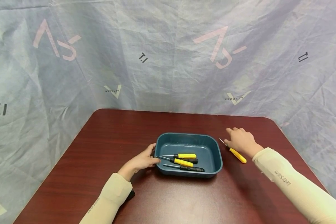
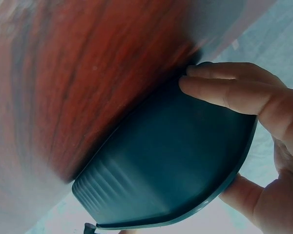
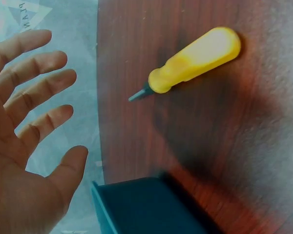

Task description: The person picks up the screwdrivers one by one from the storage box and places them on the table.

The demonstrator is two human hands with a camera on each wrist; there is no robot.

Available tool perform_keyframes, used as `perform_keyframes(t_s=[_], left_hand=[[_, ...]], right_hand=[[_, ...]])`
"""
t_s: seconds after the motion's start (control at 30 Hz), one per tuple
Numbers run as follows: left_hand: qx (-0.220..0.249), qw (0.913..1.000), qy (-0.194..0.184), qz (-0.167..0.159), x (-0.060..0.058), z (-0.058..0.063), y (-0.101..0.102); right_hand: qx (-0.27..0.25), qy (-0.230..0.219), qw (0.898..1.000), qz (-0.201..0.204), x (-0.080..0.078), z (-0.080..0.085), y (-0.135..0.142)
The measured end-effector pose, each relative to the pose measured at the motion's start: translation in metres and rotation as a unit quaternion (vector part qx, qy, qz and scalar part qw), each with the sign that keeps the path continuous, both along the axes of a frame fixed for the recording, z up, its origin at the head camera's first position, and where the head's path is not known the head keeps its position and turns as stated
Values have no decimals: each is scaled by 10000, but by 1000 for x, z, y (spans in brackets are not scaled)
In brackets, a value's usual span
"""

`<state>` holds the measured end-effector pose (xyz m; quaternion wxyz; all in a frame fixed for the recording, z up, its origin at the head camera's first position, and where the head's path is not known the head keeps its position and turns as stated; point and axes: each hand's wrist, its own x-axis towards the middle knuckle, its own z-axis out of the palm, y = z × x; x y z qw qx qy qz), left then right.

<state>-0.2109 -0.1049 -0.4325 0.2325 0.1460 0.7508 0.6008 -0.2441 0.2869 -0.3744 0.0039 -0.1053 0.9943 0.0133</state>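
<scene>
Head view, left hand (image 1: 142, 159) gripping blue bin (image 1: 190, 140), right hand (image 1: 242, 141) relaxed near yellow screwdriver (image 1: 237, 155)

- Surface (image 1: 109, 133): dark red-brown wood grain, rounded far corners.
- Cloth (image 1: 168, 28): pale grey, wrinkled; hangs behind the surface and along both its sides.
- Pink marks (image 1: 219, 43) and black lettering (image 1: 143, 58): printed on the cloth, above the surface's far edge.
- Pale V marks (image 1: 117, 94): printed just above that edge.

I see a dark blue bin (image 1: 184, 146) holding 4 screwdrivers (image 1: 183, 162), and 1 yellow-handled screwdriver (image 1: 238, 155) lying aslant to its right.
</scene>
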Motion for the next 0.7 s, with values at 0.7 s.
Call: perform_keyframes(t_s=[0.7], left_hand=[[22,10000,32,4,1,0,1]], right_hand=[[-6,354,9985,423,1,25,-34]])
